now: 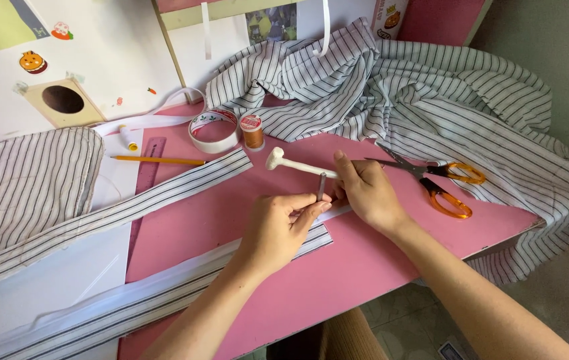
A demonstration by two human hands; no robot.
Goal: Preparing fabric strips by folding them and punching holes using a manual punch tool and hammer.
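In the head view, the left hand (278, 227) is curled with thumb and forefinger pinched on a small dark metal punch (322, 186), which stands upright with its lower end on the end of a striped strip (164, 293) lying along the near edge of the pink table (364, 273). The right hand (366, 192) is clenched round the handle of a small white hammer (296, 164); the handle runs out to the left of the fist, and the head hangs over the table up and left of the punch, apart from it. The two hands sit close together, almost touching beside the punch, with the punch between them and the hammer head just beyond the left fingertips. Orange-handled scissors (441, 179) lie just right of the right hand, blades pointing left behind the knuckles. A second striped strip (118, 207) runs diagonally further back. Behind that lie a tape roll (214, 131), a brown thread spool (252, 131), a pencil (158, 160), a purple ruler (148, 170) and a heap of striped cloth (418, 87) that spills over the table's right edge.
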